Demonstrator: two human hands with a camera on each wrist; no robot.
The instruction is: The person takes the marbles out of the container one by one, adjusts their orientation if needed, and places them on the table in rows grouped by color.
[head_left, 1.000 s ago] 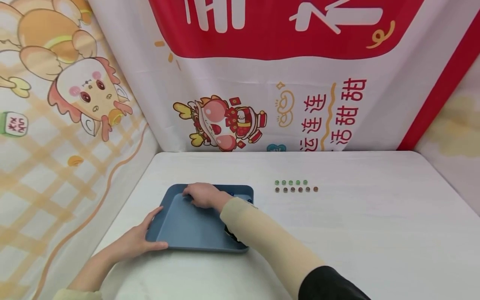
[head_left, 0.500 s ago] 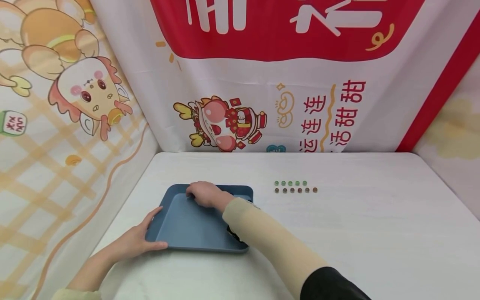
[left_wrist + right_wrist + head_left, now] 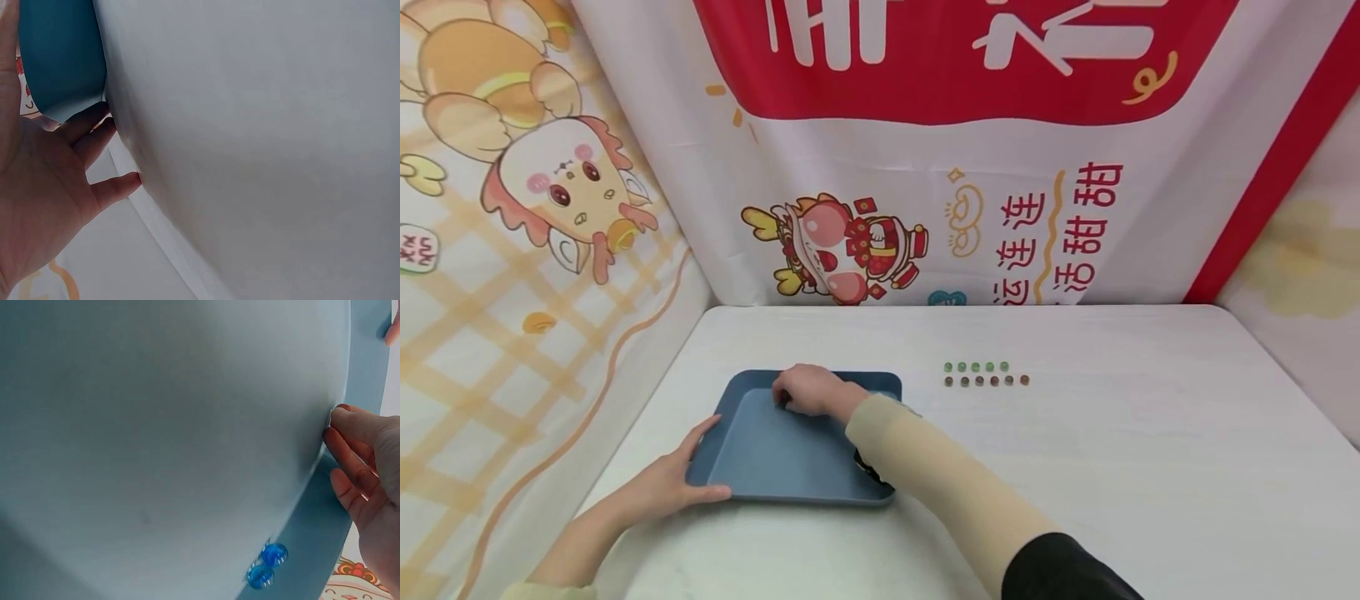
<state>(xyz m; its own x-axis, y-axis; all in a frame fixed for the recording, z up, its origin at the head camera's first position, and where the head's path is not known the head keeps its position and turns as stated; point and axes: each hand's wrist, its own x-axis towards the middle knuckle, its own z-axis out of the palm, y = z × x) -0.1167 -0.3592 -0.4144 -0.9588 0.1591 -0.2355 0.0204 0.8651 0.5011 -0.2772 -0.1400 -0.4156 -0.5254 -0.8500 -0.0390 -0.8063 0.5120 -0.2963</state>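
A shallow blue-grey tray [image 3: 782, 462] lies on the white table. Spread around its left end is my left hand [image 3: 662, 487], the thumb along the front rim and the fingers against the left side. In the left wrist view the fingers [image 3: 115, 189] are fairly straight. Over the tray's far left part my right hand [image 3: 811, 390] reaches down with bent fingers. In the right wrist view its thumb and fingertips meet near the tray's inner edge; whether something small is between them is hidden. Two blue glass marbles [image 3: 274, 555] lie against the tray wall there.
Right of the tray, several green glass marbles [image 3: 976, 367] form a row, with a row of several brown marbles [image 3: 980, 381] just nearer. A printed cloth [image 3: 880, 142] hangs behind the table, another at the left. My right sleeve [image 3: 940, 475] covers the tray's right part.
My right hand has shifted slightly right, and its fingers have drawn closer together. The left hand keeps its place at the tray. The head view has moved slightly.
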